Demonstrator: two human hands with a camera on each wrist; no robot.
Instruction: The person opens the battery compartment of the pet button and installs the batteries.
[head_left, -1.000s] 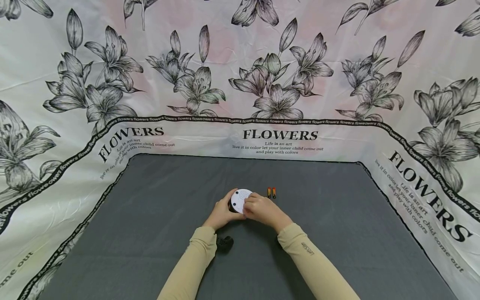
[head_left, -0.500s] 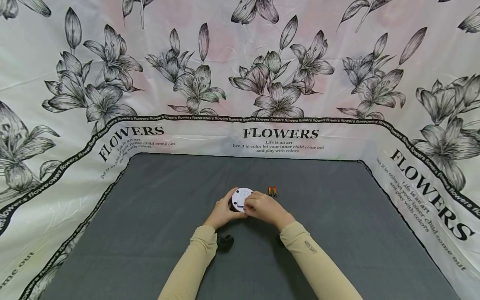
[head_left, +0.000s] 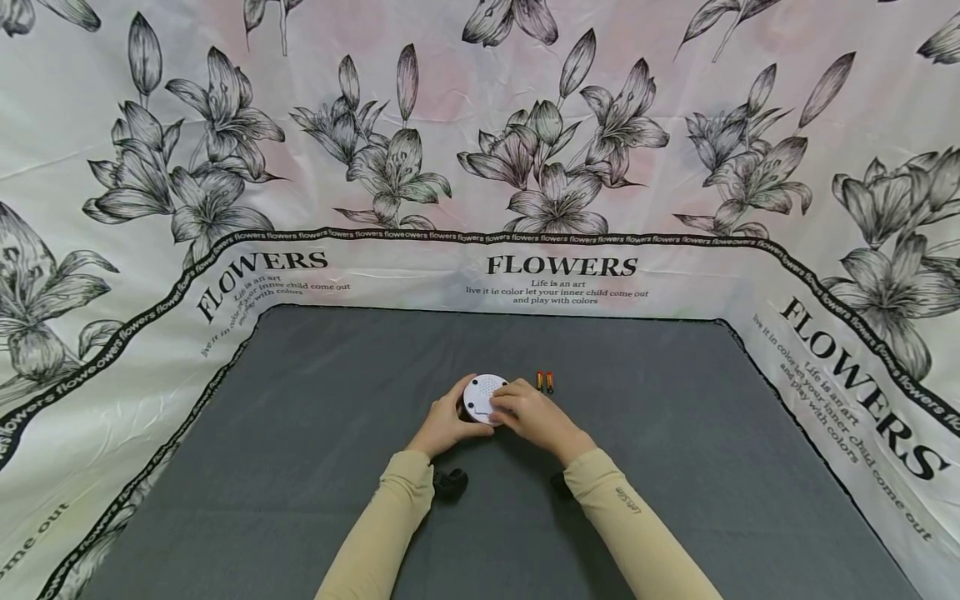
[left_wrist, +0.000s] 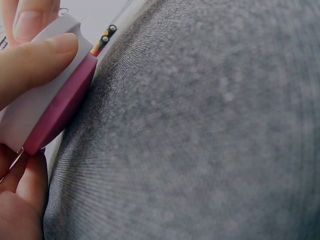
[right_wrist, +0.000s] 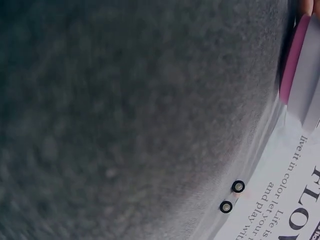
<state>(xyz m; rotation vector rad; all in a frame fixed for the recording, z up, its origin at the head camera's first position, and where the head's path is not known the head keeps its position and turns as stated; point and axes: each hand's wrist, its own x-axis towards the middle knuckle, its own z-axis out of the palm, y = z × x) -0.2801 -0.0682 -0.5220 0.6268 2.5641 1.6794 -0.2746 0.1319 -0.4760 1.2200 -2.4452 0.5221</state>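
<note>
Grey-covered desk [right_wrist: 140,110] across most of right wrist view, badly blurred up close, finer weave toward far edge. Near that edge, two batteries [right_wrist: 238,186] side by side, just apart, round black-ringed ends toward camera. Well apart from batteries, pale device [right_wrist: 303,75] with magenta band along one side, partly cut off; resting or lifted, unclear. At magenta end, touching, one of hands [right_wrist: 305,7], barely in view. Beyond far edge, white fabric [right_wrist: 260,192], black print sideways: "live it in color", "and play".
</note>
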